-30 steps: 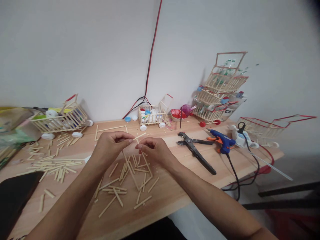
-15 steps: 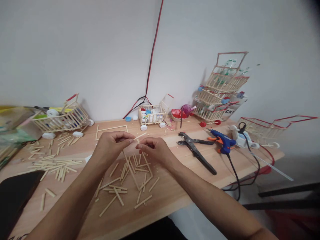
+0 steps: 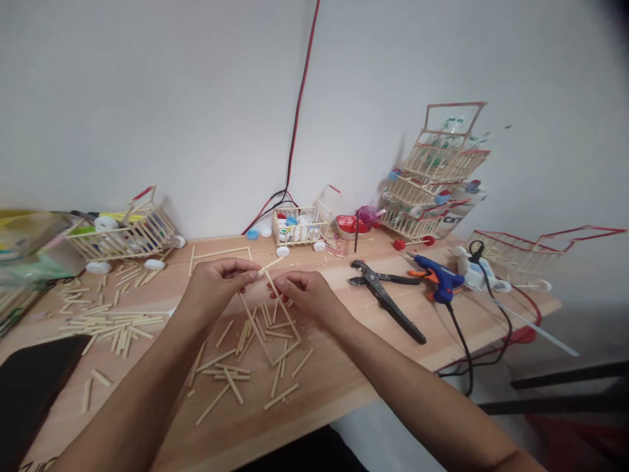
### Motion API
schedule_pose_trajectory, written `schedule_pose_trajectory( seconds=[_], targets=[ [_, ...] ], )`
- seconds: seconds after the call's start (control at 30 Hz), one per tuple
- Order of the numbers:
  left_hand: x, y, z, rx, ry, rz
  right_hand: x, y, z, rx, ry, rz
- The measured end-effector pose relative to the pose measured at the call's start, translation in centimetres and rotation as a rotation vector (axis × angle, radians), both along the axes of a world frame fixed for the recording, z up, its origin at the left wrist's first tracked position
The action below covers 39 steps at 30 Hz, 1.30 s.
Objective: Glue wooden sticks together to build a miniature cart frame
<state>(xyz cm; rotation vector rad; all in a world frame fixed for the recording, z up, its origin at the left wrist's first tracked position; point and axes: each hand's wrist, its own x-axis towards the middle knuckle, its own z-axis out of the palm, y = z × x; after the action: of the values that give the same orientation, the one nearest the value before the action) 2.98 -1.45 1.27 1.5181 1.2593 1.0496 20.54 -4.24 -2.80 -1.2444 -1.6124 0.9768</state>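
Note:
My left hand (image 3: 219, 283) pinches a short wooden stick (image 3: 271, 265) that points up to the right. Close beside it, my right hand (image 3: 304, 293) has its fingers closed on the side of a thin wooden frame (image 3: 286, 305). The frame hangs tilted between the hands, its lower corner over loose sticks (image 3: 233, 375) on the table. The short stick lies at the frame's upper end; whether they touch is too small to tell. The left fingertips partly hide the frame's left side.
Small stick carts stand at the back left (image 3: 122, 239) and back middle (image 3: 301, 226), with stacked carts (image 3: 417, 190) at right. Pliers (image 3: 386, 298) and a blue glue gun (image 3: 442, 282) lie right of my hands. A black object (image 3: 39, 387) is at left.
The short stick and my left hand have shifted slightly left. The frame's right side has come up and left, nearer the stick, and my right hand has moved slightly along it.

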Motion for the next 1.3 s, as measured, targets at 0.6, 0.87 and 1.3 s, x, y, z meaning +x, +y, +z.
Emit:
schedule_pose_trajectory(
  seconds=[0.6,0.87,1.3],
  targets=[
    [-1.4,1.6,-1.4,-0.056,0.004,0.049,0.7,-0.1,-0.8,-0.102,-0.146,0.040],
    [-0.9,1.0,-0.7,0.007,0.038,0.054,0.6,-0.3,-0.4,-0.103,-0.124,0.017],
    [-0.8,0.7,-0.5,0.023,0.079,0.050,0.8,-0.1,-0.9,-0.039,-0.130,0.024]
  ],
)
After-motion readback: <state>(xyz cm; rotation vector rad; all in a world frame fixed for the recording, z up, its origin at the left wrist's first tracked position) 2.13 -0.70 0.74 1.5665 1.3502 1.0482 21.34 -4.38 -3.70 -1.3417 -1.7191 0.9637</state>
